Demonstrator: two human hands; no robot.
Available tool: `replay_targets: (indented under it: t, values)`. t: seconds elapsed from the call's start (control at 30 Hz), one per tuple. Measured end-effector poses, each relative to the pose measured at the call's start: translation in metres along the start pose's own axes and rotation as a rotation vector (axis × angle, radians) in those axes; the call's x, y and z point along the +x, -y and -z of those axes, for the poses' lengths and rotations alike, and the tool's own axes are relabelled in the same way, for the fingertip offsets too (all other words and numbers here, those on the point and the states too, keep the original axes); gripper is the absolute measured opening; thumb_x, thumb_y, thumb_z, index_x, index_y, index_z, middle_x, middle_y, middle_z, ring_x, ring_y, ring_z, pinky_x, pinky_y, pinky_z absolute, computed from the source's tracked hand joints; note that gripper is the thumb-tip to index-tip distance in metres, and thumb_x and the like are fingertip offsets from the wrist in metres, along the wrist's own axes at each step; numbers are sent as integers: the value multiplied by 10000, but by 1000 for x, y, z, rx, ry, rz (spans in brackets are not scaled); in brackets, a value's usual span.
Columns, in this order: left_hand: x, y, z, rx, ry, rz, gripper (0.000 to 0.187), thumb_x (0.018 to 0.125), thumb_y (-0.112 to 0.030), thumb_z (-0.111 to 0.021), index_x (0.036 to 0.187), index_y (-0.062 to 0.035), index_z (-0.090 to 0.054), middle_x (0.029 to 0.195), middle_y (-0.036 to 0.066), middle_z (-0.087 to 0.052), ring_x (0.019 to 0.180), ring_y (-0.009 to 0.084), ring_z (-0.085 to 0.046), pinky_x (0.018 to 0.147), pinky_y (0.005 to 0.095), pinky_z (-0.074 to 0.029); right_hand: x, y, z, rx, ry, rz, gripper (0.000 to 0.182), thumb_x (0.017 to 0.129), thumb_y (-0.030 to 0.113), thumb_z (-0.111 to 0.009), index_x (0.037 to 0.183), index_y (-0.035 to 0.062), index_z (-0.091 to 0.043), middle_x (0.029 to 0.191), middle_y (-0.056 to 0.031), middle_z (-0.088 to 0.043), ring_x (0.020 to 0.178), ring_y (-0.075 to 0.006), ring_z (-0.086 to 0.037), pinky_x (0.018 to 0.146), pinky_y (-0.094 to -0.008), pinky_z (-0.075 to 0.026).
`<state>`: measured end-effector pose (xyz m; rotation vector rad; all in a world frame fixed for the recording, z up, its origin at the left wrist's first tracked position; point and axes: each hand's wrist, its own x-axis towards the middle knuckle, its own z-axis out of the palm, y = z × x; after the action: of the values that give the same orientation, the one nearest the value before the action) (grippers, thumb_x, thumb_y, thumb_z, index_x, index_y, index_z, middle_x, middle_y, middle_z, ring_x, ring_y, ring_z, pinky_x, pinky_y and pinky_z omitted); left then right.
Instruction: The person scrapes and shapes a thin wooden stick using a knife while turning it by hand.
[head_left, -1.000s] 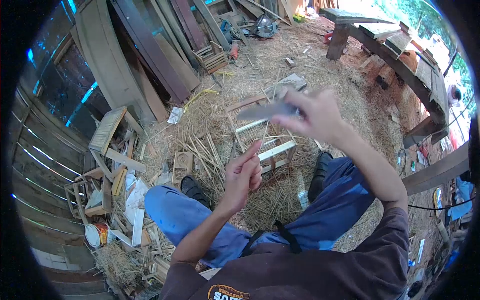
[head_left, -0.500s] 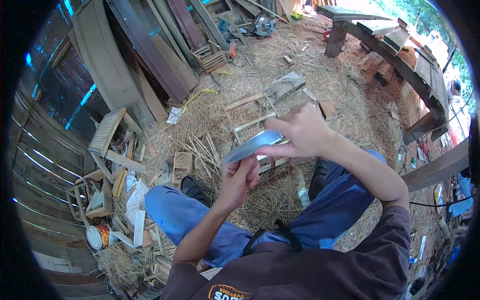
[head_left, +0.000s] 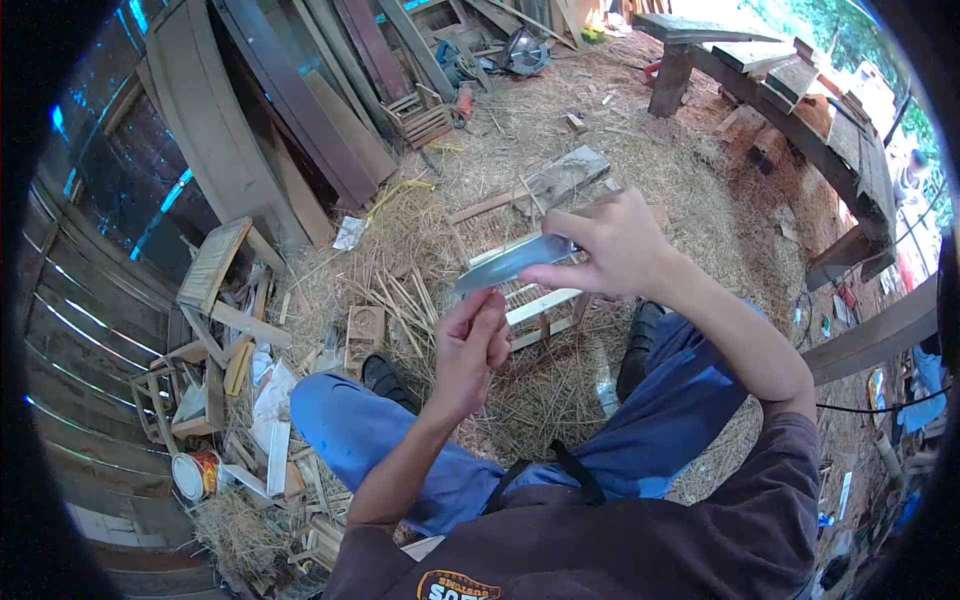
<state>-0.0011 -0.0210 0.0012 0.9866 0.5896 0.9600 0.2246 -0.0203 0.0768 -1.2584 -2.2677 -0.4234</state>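
1. The right hand (head_left: pixel 620 245) is clenched around the handle end of a knife (head_left: pixel 510 264), whose broad grey blade points left and slightly down, held in the air above the person's knees.
2. The left hand (head_left: pixel 470 345) is raised just below the blade tip, fingers curled in with thumb and fingertips pinched together; whether a thin sliver is between them is too small to tell. The blade tip is just above these fingers, and I cannot tell if it touches them.
3. Under both hands, on the straw-covered floor (head_left: pixel 560 150), stands a small wooden frame (head_left: pixel 535 305) of pale slats, open at the top; what lies inside it is hidden by the hands.
4. A bundle of thin split sticks (head_left: pixel 400 290) lies on the straw just left of the frame.
5. A small wooden box (head_left: pixel 365 328) sits beside the person's left shoe (head_left: pixel 385 378); its inside cannot be made out.
6. Further left, a round tin can (head_left: pixel 193 473) with a red label lies on its side among wood offcuts, its pale open end facing the camera; no contents can be seen.
7. A slatted wooden crate (head_left: pixel 425 118) stands near the leaning planks (head_left: pixel 300 110) at the top; its contents are not clear.
8. A rough wooden surface (head_left: pixel 800 90) with boards on it runs along the upper right, well apart from the hands.
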Motion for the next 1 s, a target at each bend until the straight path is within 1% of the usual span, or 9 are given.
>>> replay_targets:
  t: [0.13, 0.23, 0.33, 0.57, 0.67, 0.83, 0.93, 0.97, 1.0]
  values:
    - [1, 7, 7, 47, 51, -77, 205, 1011, -170, -574, 1142, -26, -636, 677, -55, -437, 519, 18, -334, 427, 215, -234, -1, 14, -3, 41, 7, 2, 453, 803, 553, -719, 764, 118, -600, 536, -31, -574, 456, -231, -585, 459, -364, -416]
    - [-3, 17, 5, 31, 72, -21, 202, 1005, -151, -562, 1181, -77, -629, 679, -81, -346, 536, 28, -286, 456, 220, -212, 0, 16, -2, -4, -12, 53, 453, 804, 547, -722, 763, 113, -598, 545, -34, -575, 459, -234, -588, 461, -363, -421]
    - [-1, 4, -3, -24, -43, -4, 206, 999, -147, -571, 1177, -70, -641, 659, -82, -348, 532, 30, -292, 457, 224, -210, 0, 1, -3, -9, -17, -2, 445, 803, 544, -722, 758, 121, -591, 548, -32, -572, 446, -228, -574, 457, -365, -417]
    - [-4, 16, 1, 51, 3, -43, 242, 1003, -173, -575, 1209, -54, -622, 666, -87, -332, 542, 30, -290, 460, 218, -219, 1, 16, -4, -42, -48, 48, 427, 809, 537, -718, 753, 130, -604, 537, -27, -565, 440, -222, -567, 458, -359, -425]
    - [-2, 1, -3, 34, -25, 0, 271, 998, -170, -584, 1237, -46, -613, 676, -84, -369, 546, 31, -306, 463, 218, -238, 2, -5, -1, -45, -20, -141, 431, 793, 550, -725, 756, 137, -609, 522, -16, -550, 428, -210, -554, 450, -352, -415]
    - [0, 20, 10, 109, 97, -81, 389, 1005, -156, -567, 1379, -50, -545, 712, -81, -379, 551, 30, -322, 461, 216, -250, -3, 16, -5, -43, -47, 104, 469, 768, 581, -741, 743, 133, -606, 507, -28, -547, 427, -200, -568, 410, -346, -401]
    - [-2, 19, 6, 118, 81, -80, 358, 1003, -147, -566, 1348, -53, -570, 710, -79, -386, 553, 31, -326, 460, 219, -247, 2, 1, 5, -63, -2, -45, 461, 771, 578, -740, 746, 136, -612, 518, -29, -555, 422, -211, -566, 402, -343, -394]
    - [-2, 12, 2, 115, 70, -63, 340, 1000, -141, -569, 1328, -52, -584, 708, -77, -395, 554, 33, -331, 461, 222, -250, 3, -11, -1, 50, -188, -117, 455, 779, 577, -735, 761, 136, -623, 517, -25, -555, 418, -213, -564, 395, -339, -387]
    - [-3, 9, -1, 111, 54, -50, 323, 997, -135, -571, 1308, -52, -598, 707, -75, -404, 556, 35, -336, 461, 225, -252, 1, -15, -1, 49, -195, -125, 451, 780, 574, -735, 770, 137, -626, 518, -27, -558, 419, -214, -567, 396, -340, -390]
